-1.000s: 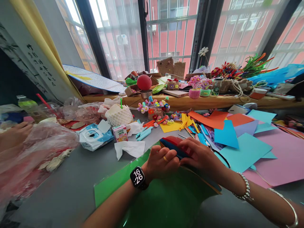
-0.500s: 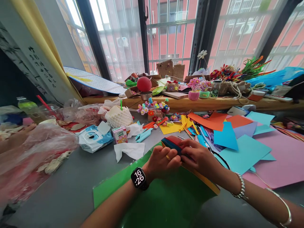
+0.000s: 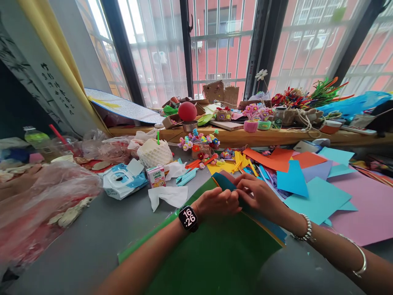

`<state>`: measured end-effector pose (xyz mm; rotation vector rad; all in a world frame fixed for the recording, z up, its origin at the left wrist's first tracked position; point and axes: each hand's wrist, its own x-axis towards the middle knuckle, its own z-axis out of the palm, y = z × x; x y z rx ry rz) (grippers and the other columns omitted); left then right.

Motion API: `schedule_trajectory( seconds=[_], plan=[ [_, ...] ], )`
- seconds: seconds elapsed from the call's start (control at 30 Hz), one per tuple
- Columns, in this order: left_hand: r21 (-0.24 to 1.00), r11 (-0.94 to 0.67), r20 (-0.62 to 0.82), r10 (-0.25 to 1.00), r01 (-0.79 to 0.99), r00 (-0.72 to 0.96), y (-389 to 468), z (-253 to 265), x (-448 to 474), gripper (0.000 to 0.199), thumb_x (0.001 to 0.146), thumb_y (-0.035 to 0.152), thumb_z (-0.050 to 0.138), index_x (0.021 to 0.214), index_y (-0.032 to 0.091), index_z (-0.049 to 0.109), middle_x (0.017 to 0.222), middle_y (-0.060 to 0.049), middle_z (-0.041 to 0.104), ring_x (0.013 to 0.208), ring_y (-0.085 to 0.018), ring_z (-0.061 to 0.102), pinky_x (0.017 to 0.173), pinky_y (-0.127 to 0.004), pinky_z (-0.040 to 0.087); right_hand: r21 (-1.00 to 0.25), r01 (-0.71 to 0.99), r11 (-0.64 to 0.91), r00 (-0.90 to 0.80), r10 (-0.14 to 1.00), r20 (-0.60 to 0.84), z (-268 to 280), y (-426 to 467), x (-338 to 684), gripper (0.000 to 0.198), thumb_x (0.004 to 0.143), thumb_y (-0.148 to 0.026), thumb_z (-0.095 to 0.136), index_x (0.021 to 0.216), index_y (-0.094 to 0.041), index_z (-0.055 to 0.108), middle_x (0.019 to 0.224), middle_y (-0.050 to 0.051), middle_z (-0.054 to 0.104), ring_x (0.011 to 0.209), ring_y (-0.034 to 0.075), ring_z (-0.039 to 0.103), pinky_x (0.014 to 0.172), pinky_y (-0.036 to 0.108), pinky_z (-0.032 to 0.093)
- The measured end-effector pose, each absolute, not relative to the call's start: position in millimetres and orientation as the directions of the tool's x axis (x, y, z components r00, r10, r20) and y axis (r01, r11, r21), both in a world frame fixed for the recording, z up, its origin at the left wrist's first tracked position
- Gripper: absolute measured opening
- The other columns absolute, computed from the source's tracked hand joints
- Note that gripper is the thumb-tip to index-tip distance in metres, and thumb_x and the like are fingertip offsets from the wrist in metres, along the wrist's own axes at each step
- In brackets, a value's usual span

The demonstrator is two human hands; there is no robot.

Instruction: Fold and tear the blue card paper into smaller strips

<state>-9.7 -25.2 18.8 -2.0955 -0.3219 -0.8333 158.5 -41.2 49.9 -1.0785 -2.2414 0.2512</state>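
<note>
A large green sheet (image 3: 196, 258) lies uppermost toward me in a stack of coloured paper, tilted up off the grey table. Behind it, the corner of a blue sheet (image 3: 223, 180) shows, along with thin orange and pinkish edges. My left hand (image 3: 216, 202), with a watch at its wrist, has its fingers curled closed over the stack's top corner. Close beside it, my right hand (image 3: 258, 196) pinches the blue sheet between thumb and fingers. The exact grip of the left fingertips is hidden.
Cyan paper (image 3: 319, 198) and pink paper (image 3: 365, 209) are spread at the right. A wipes pack (image 3: 123, 180), a small drink carton (image 3: 156, 177) and a white tissue (image 3: 168, 196) lie at the left. Craft flowers (image 3: 199, 143) stand before the crowded windowsill (image 3: 147, 134).
My left hand has shifted slightly right and its fingers have turned inward. More of the blue sheet now shows at the top corner and along the stack's right edge.
</note>
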Motion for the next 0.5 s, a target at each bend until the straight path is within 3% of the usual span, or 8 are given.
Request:
schedule_trajectory(
  seconds=[0.17,0.37,0.5],
  plan=[
    [-0.582,-0.654,0.648,-0.015,0.483,0.761,-20.1,18.5,-9.3,0.027,0.083,0.033,0.041,0.06,0.018,0.045,0.058,0.003,0.05,0.056,-0.011,0.04,0.063,-0.029,0.027,-0.371,0.682,0.63,-0.414,0.751,0.514,64.5,-23.3,175.7,0.014,0.079,-0.021,0.046,0.068,-0.017,0.053,0.082,0.005,0.058,0.074,0.014,0.054,0.064,0.027,0.044],
    [-0.585,-0.636,0.64,0.021,0.504,0.768,-11.9,15.9,-12.9,0.027,0.084,0.032,0.04,0.061,0.017,0.044,0.058,0.003,0.05,0.056,-0.011,0.041,0.064,-0.029,0.026,-0.214,0.833,0.51,-0.272,0.715,0.645,112.7,2.4,217.9,0.016,0.076,-0.028,0.051,0.067,-0.017,0.057,0.08,0.005,0.06,0.07,0.016,0.054,0.064,0.029,0.04],
    [-0.578,-0.623,0.622,0.083,0.527,0.779,1.4,6.2,-17.2,0.027,0.085,0.032,0.038,0.064,0.017,0.046,0.061,0.002,0.052,0.059,-0.011,0.045,0.069,-0.029,0.027,-0.137,0.968,0.21,-0.032,0.646,0.763,152.4,3.0,275.0,0.02,0.077,-0.03,0.05,0.076,-0.013,0.06,0.083,0.01,0.061,0.074,0.019,0.052,0.062,0.03,0.036]
  ],
)
